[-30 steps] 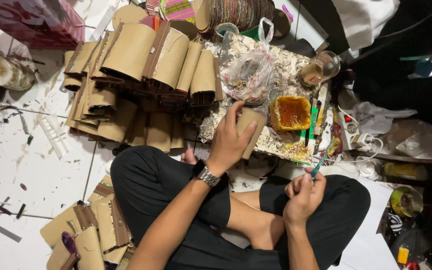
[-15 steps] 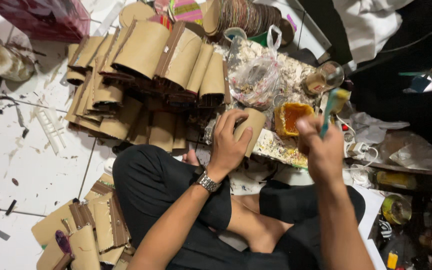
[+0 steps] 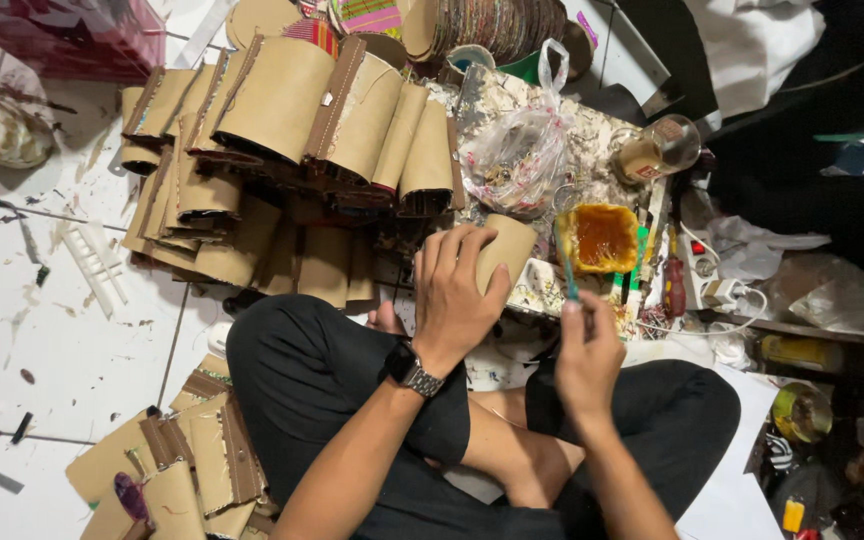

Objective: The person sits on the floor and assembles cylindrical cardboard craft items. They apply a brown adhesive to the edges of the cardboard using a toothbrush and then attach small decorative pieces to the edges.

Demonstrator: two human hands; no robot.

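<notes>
Gripping a cardboard piece (image 3: 505,250), the left hand (image 3: 457,290) lies palm-down (right hand (image 3: 587,355) pinches a brush (image 3: 565,262)).

The light is bright and even from above, with soft shadows only. The right side is dark and loses detail. The edges bend a little, and the focus is mostly sharp.

A stack of curved brown cardboard pieces (image 3: 282,150) fills the floor at eleven o'clock; a clear plastic bag (image 3: 524,160) sits at one o'clock, a glass jar (image 3: 657,150) at two, flat cardboard pieces (image 3: 182,470) at seven.
</notes>
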